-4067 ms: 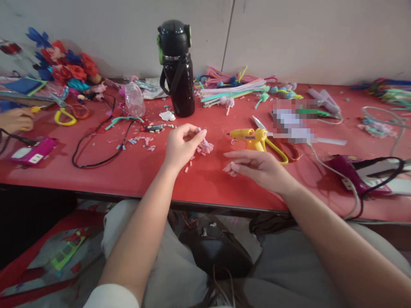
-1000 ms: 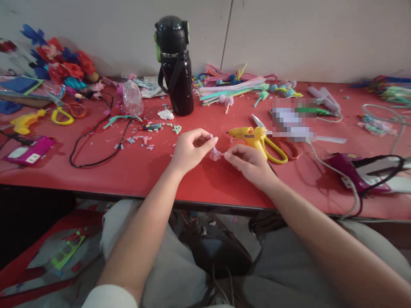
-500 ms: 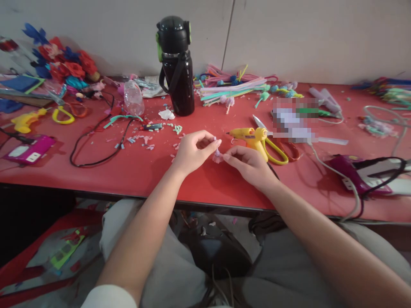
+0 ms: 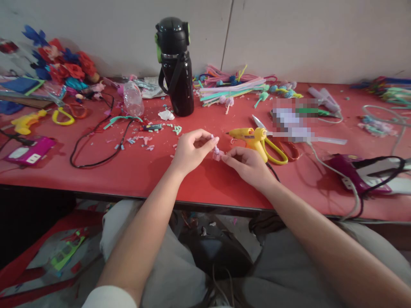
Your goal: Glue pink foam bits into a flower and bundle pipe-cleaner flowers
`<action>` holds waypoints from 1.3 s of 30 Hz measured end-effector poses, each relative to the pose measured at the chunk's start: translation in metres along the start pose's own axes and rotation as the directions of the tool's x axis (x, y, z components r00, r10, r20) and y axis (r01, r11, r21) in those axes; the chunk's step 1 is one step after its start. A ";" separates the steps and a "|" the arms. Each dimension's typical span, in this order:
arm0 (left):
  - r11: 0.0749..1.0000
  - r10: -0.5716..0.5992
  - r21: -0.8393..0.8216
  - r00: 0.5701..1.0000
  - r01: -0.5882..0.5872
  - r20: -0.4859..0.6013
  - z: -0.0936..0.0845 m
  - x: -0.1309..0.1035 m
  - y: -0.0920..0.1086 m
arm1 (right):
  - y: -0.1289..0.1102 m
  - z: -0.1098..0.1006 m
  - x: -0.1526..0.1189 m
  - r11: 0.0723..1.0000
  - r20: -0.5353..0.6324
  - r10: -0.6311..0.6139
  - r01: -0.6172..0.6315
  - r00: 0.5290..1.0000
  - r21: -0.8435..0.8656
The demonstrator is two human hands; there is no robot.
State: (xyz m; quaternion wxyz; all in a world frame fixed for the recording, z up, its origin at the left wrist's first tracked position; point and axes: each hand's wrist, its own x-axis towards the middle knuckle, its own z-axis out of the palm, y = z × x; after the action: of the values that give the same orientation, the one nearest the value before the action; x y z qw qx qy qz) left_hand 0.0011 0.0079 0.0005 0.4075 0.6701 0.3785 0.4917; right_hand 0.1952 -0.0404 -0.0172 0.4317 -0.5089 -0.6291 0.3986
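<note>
Above the red table, my left hand (image 4: 196, 150) is closed in a pinch on the top end of a small lilac-pink pipe-cleaner piece (image 4: 217, 154), which looks knotted, with a fringed lower end. My right hand (image 4: 247, 164) is also closed, thumb and fingertip together at the right edge of that fringe. A yellow glue gun (image 4: 248, 134) lies just behind my right hand, its nozzle to the left. Beside it are scissors (image 4: 275, 150) with yellow and orange handles, partly hidden by the glue gun.
A black bottle (image 4: 178, 81) stands behind my left hand. Pipe cleaners (image 4: 231, 90) lie at the back, cut scraps (image 4: 144, 142) to the left. Purple power strips (image 4: 30, 150) and cables sit at both sides. The table's front edge (image 4: 205, 205) runs beneath my forearms.
My left hand has shifted slightly left and up. More of the pipe-cleaner piece shows between my hands, its fringe fuller in view. My right hand has barely moved.
</note>
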 end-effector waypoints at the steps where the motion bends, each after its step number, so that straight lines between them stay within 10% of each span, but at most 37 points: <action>1: 1.000 0.008 -0.002 1.000 -0.008 -0.017 0.000 0.000 0.000 | 0.000 0.000 0.000 1.000 -0.009 0.009 -0.009 1.000 0.005; 39: 0.993 0.102 0.062 0.993 -0.098 -0.063 0.001 -0.001 -0.003 | -0.002 0.003 0.000 0.995 -0.089 0.025 -0.016 0.996 0.095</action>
State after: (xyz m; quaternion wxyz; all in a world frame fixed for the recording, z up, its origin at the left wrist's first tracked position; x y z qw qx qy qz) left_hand 0.0010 0.0077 -0.0030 0.3498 0.6831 0.3721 0.5220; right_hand 0.1913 -0.0410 -0.0162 0.4790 -0.5120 -0.5842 0.4088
